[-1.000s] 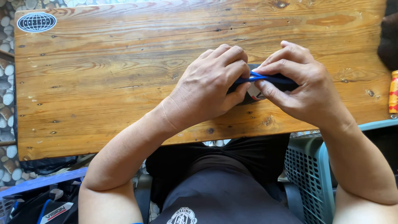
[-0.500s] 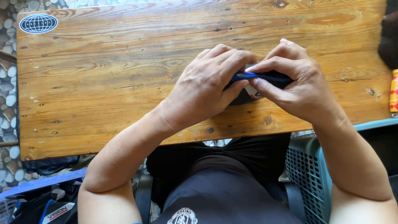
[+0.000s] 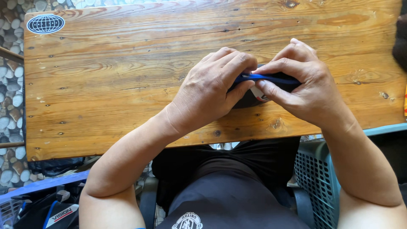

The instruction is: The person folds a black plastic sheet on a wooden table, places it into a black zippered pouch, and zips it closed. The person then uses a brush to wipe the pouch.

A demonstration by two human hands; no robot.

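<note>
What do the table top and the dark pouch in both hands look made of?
Table top: bare planked wood, matte, with visible grain and knots. Pouch: apparently soft dark fabric, with a blue zip along its top edge; mostly hidden by the left hand and right hand.

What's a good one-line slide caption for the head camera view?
Both hands, left hand and right hand, pinch a small dark pouch with a blue zipper on a wooden table.

A dark, nearly black pouch (image 3: pixel 248 98) edged by a bright blue zipper (image 3: pixel 263 78) and marked with a white-and-red patch is seen on a warm orange-brown wooden table (image 3: pixel 114 80) streaked with darker grain and knots. A dark blue oval sticker (image 3: pixel 45 23) is patterned with a white globe grid, a grey-green lattice is shown by the plastic basket (image 3: pixel 318 178), and the ground is covered in grey and white pebbles (image 3: pixel 10 93).
</note>
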